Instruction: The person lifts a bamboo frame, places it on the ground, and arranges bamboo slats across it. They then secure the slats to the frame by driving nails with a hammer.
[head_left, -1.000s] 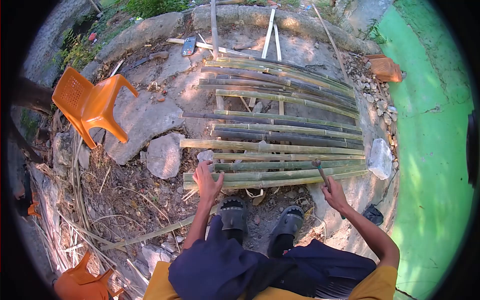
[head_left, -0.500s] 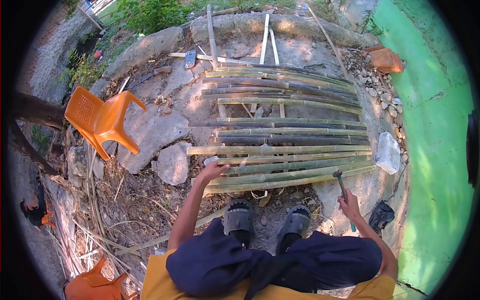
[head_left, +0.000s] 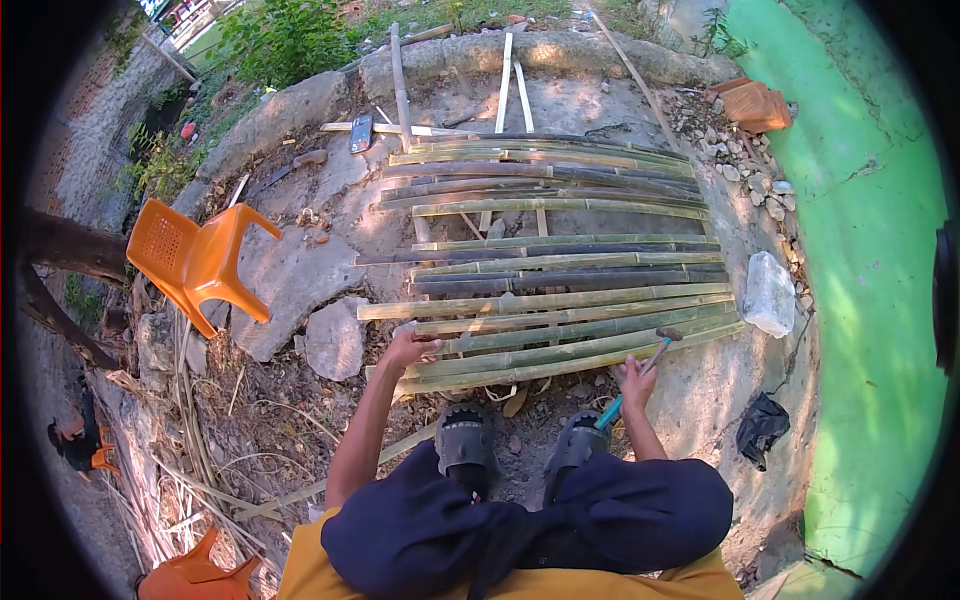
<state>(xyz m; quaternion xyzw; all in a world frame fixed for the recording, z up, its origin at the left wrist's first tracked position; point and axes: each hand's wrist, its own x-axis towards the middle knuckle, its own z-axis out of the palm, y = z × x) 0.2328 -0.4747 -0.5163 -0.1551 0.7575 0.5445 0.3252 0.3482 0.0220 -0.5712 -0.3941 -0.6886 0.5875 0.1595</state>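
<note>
My right hand (head_left: 637, 386) is closed round the handle of a hammer (head_left: 610, 412), whose teal grip points down toward my foot. The hammer's dark head (head_left: 669, 333) overlaps the right part of the nearest strips in this view. At the left ends of the front row, my left hand (head_left: 410, 349) has its fingers round the end of a green bamboo strip (head_left: 500, 341). More bamboo strips (head_left: 560, 301) lie side by side across long supports, forming a slatted panel. A small whitish piece (head_left: 403, 328) shows just behind my left hand.
An orange plastic chair (head_left: 205, 255) stands at the left. A phone (head_left: 361, 133) and a machete-like blade (head_left: 285, 172) lie beyond the panel. To the right are a clear plastic-like bundle (head_left: 769, 293), a black bag (head_left: 762, 431) and a green wall (head_left: 850, 300). Flat stones (head_left: 335, 338) lie left.
My right hand has moved left with the hammer, closer to the front strips. The left hand stays at the strip ends, and the whole view has shifted slightly.
</note>
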